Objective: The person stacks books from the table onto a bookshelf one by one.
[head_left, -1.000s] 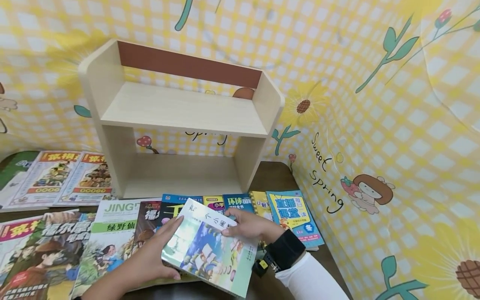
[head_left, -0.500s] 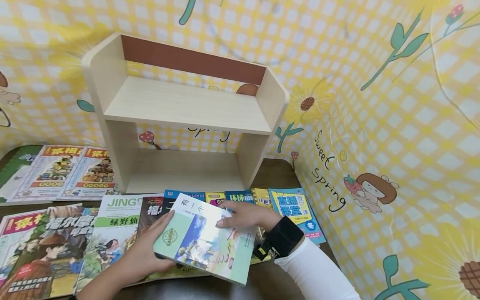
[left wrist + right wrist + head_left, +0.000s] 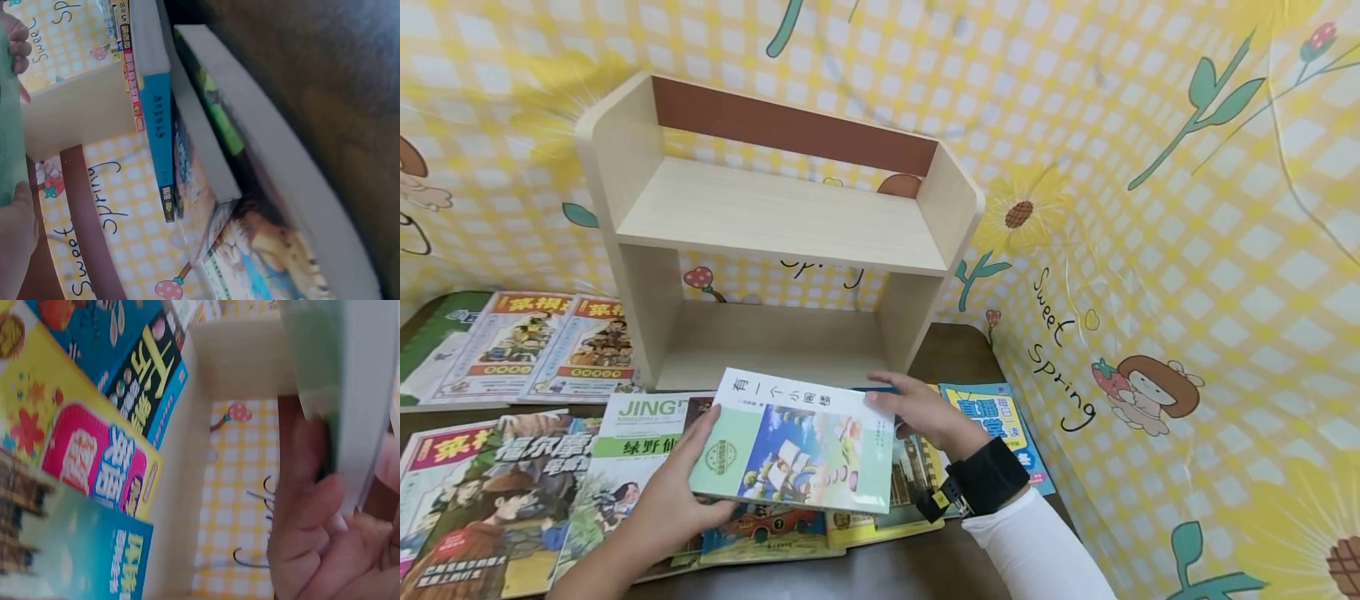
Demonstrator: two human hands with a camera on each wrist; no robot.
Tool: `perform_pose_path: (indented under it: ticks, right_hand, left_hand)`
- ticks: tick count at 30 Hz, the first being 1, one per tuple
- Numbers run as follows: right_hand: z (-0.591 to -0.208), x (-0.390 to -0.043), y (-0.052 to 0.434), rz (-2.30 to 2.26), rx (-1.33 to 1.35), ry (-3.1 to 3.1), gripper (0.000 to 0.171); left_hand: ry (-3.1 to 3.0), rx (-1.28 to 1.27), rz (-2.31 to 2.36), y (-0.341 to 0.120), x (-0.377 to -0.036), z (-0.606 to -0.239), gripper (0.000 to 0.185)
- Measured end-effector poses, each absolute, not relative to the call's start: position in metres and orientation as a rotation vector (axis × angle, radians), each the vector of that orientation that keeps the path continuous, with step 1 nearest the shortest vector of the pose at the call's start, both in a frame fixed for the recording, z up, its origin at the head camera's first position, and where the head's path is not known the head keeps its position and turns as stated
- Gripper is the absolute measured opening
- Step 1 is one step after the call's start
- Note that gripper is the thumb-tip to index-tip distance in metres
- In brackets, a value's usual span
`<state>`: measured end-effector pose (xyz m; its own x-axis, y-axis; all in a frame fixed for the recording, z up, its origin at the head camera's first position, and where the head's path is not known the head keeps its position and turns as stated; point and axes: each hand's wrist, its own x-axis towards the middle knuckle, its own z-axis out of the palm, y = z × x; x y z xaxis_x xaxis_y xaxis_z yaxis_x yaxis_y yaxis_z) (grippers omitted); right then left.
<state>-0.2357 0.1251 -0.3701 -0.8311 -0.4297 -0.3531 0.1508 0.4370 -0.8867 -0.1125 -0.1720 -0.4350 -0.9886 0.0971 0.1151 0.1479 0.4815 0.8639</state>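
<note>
A pale green and white paperback book [image 3: 812, 492] with a picture of a small ship on its cover is held up in front of the shelf, cover upward. My left hand [image 3: 670, 492] grips its left edge, thumb at the lower corner. At the upper right corner my right hand [image 3: 928, 417] pinches it, thumb on the cover. In the right wrist view the right hand's fingers [image 3: 312, 550] curl against the book, whose page edges [image 3: 369, 406] face the camera. Only a sliver of the book [image 3: 9, 125] shows in the left wrist view.
A two-tier wooden shelf [image 3: 782, 217] stands at the back of the dark table [image 3: 955, 350]. Several books lie before it, among them a green-and-white one [image 3: 640, 425] and a blue-and-yellow one [image 3: 992, 408]. Two matching white-and-orange books [image 3: 516, 350] lie left of the shelf.
Both hands have raised the book slightly and shifted it leftward, turning it so that its top edge lies more level. The right hand has slid outward to the corner, uncovering the title.
</note>
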Motion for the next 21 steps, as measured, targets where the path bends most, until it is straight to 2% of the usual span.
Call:
perform_pose_path:
  ticks: [5, 8, 17, 21]
  right_hand:
    - [-0.37, -0.225, 0.116, -1.755, -0.124, 2.045, 0.073]
    - [-0.368, -0.215, 0.11, -1.87, -0.101, 2.013, 0.076]
    - [-0.359, -0.179, 0.101, -2.069, -0.414, 1.805, 0.077]
    - [-0.354, -0.171, 0.1, -2.066, -0.497, 1.791, 0.087]
  left_hand:
    - [-2.607, -0.167, -1.505, -0.173, -0.115, -0.427, 0.117]
    - [-2.581, -0.115, -1.521, -0.174, -0.115, -0.421, 0.117]
    - [-2.483, -0.059, -1.488, -0.169, -0.112, -0.4, 0.117]
    - [-2.45, -0.071, -1.44, -0.169, -0.113, -0.388, 0.117]
